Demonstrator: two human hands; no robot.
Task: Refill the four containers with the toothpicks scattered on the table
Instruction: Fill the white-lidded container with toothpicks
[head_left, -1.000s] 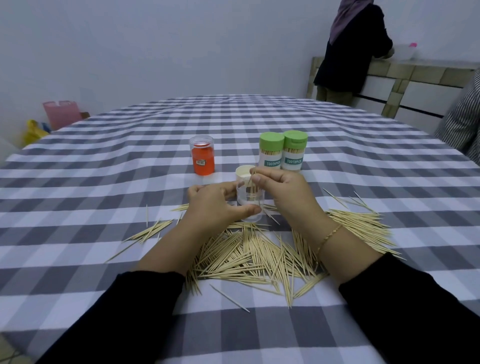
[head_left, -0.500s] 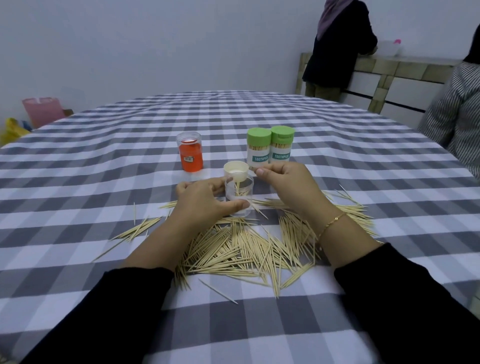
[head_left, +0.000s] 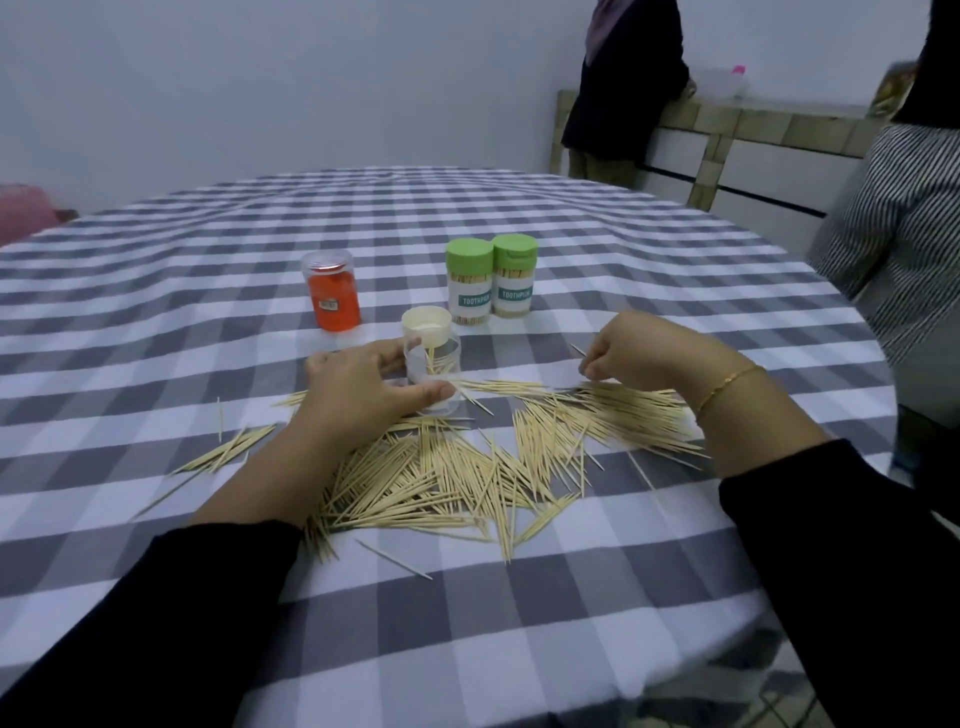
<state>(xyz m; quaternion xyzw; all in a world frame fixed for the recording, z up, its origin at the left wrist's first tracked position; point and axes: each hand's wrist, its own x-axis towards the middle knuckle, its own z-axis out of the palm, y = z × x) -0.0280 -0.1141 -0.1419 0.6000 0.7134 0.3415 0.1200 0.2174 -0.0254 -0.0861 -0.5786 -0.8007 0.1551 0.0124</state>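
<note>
My left hand (head_left: 358, 387) grips an open clear container (head_left: 434, 374) that stands on the checked tablecloth (head_left: 156, 322) and holds a few toothpicks. A white lid (head_left: 427, 326) lies just behind it. My right hand (head_left: 631, 353), fingers curled, pinches a toothpick at the far edge of the scattered toothpick pile (head_left: 467, 462). Two green-capped containers (head_left: 491, 280) filled with toothpicks stand side by side behind. An orange container (head_left: 332, 296) with a clear cap stands to their left.
A smaller bunch of toothpicks (head_left: 228, 447) lies left of my left arm. A person in a striped top (head_left: 893, 249) stands at the table's right edge. Another person (head_left: 623, 88) stands at a counter in the far corner.
My right hand has left the top of the clear container and moved right, down to the toothpick pile. My left hand still holds the container.
</note>
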